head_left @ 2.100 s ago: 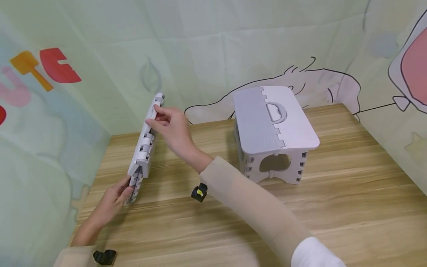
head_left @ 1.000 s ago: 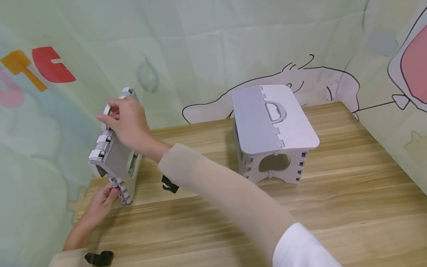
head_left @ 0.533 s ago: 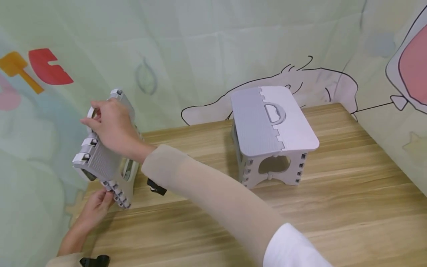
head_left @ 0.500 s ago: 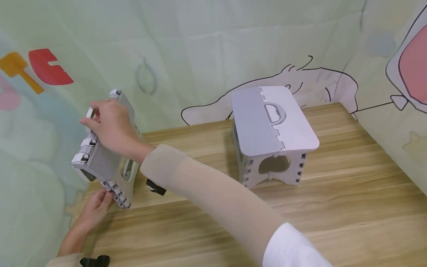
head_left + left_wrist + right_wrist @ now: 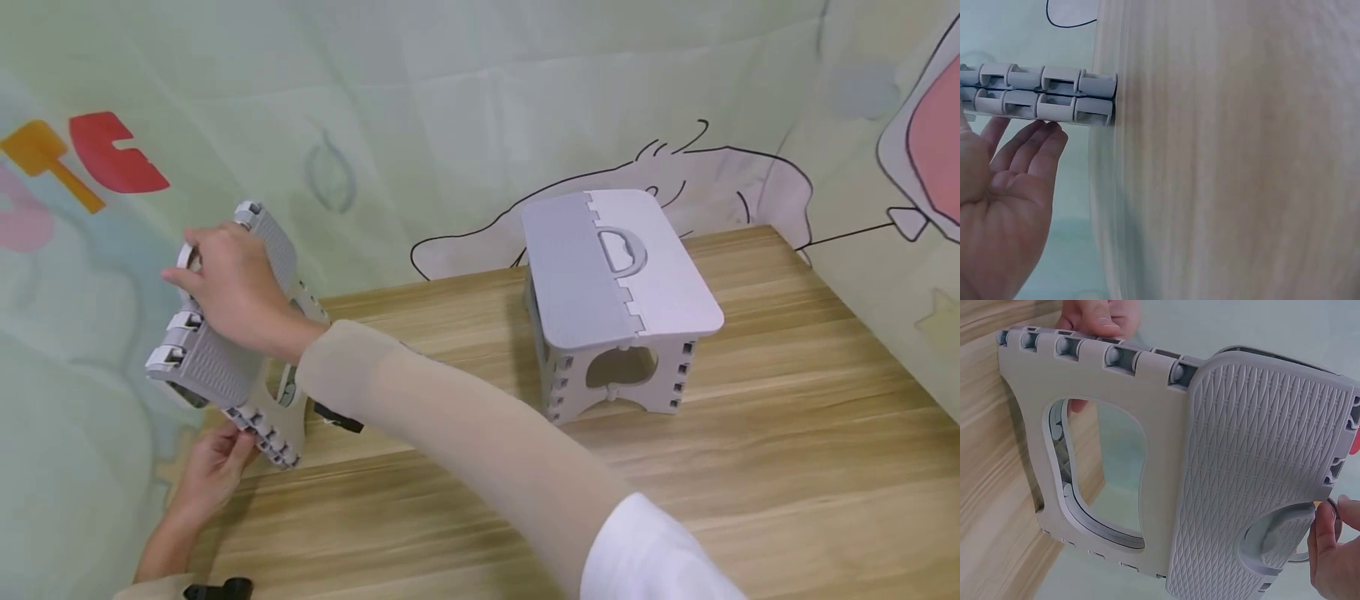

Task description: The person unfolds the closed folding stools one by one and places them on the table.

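A person's right hand (image 5: pixel 236 282) pinches the handle (image 5: pixel 184 253) of a folded stool (image 5: pixel 221 368) as the left hand (image 5: pixel 208 468) grips its lower hinged edge between thumb and fingers. The stool is at the left end of a wooden table (image 5: pixel 675 500), long axis roughly upright but leaning left, its top edge running away toward a printed cloth (image 5: pixel 412 150). A second stool (image 5: pixel 573 292) stands unfolded at right. Some left fingers are hidden behind the folded stool; the right-wrist view crops the right hand.
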### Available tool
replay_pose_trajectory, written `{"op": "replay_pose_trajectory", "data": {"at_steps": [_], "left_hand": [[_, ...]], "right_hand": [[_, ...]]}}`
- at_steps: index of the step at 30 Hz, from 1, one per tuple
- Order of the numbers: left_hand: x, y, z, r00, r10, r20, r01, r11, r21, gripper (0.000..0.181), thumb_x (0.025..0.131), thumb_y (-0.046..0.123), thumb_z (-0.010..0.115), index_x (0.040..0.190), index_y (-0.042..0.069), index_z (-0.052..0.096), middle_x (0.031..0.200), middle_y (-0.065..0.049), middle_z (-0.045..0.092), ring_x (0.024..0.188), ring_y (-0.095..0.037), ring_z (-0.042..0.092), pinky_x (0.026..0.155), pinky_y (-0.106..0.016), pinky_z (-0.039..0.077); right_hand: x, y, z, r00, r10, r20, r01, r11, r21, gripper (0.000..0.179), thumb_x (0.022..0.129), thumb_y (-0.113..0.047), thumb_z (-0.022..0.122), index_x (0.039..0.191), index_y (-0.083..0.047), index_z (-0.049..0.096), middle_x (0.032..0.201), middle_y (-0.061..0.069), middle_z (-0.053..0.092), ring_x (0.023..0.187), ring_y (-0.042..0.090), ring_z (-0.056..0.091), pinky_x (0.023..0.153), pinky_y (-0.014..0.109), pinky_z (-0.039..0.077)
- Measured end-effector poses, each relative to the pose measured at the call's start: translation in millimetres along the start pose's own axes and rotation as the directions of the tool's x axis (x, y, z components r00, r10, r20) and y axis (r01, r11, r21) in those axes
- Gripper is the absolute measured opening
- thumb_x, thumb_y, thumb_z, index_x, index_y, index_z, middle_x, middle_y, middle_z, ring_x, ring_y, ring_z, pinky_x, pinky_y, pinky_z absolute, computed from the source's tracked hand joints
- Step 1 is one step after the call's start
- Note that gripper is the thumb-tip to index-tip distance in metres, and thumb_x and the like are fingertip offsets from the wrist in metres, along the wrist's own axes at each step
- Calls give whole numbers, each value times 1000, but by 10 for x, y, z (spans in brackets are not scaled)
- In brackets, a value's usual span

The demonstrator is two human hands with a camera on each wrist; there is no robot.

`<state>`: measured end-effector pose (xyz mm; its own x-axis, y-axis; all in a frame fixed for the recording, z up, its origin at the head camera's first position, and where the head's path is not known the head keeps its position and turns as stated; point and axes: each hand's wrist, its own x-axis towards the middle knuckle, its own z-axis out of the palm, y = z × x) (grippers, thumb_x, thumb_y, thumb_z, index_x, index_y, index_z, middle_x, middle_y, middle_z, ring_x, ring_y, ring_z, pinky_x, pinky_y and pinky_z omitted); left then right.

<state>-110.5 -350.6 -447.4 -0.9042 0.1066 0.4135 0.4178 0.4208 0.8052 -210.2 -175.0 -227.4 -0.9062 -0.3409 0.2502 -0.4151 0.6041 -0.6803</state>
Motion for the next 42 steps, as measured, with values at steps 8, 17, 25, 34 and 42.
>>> {"op": "replay_pose_trajectory", "data": {"at_steps": [8, 17, 25, 34, 42], "left_hand": [[-14, 26, 1, 998, -54, -14, 55, 998, 25, 58, 97, -14, 52, 122, 39, 58, 111, 25, 65, 95, 10, 62, 80, -5, 48], [2, 89, -72, 989, -146, 9, 146, 976, -161, 50, 94, -16, 56, 123, 23, 66, 114, 17, 68, 102, 5, 62, 81, -9, 51], [14, 137, -99, 994, -78, 80, 99, 947, -306, 48, 93, -23, 50, 133, 2, 60, 122, 7, 68, 110, -3, 63, 86, -15, 53], [82, 166, -104, 991, -82, 103, 104, 968, -230, 38, 94, -19, 53, 125, -1, 65, 119, 10, 69, 110, -1, 62, 87, -13, 52], [33, 163, -129, 990, -106, 89, 126, 955, -267, 38, 93, -19, 53, 120, 4, 69, 114, 8, 71, 103, -2, 65, 81, -15, 54]], "right_hand": [[1, -30, 37, 1000, 13, 24, -14, 999, 52, 52, 94, -41, 66, 143, -26, 55, 113, -19, 58, 91, -11, 45, 73, 0, 35], [-3, -31, 18, 1000, 7, 16, -8, 999, 37, 53, 94, -41, 66, 144, -26, 55, 115, -18, 59, 93, -9, 46, 74, 0, 36], [-7, -34, 8, 999, -12, 32, 12, 1000, 21, 54, 94, -42, 65, 144, -25, 54, 110, -18, 60, 92, -9, 47, 75, 0, 35], [12, 42, -15, 1000, -15, -22, 16, 999, 35, 57, 92, -41, 70, 144, -24, 55, 84, -16, 53, 79, -6, 42, 67, 2, 33], [-58, 153, 20, 996, -7, -90, 32, 959, 282, 55, 91, -34, 74, 141, -19, 58, 89, -13, 54, 75, -10, 47, 64, 0, 38]]}}
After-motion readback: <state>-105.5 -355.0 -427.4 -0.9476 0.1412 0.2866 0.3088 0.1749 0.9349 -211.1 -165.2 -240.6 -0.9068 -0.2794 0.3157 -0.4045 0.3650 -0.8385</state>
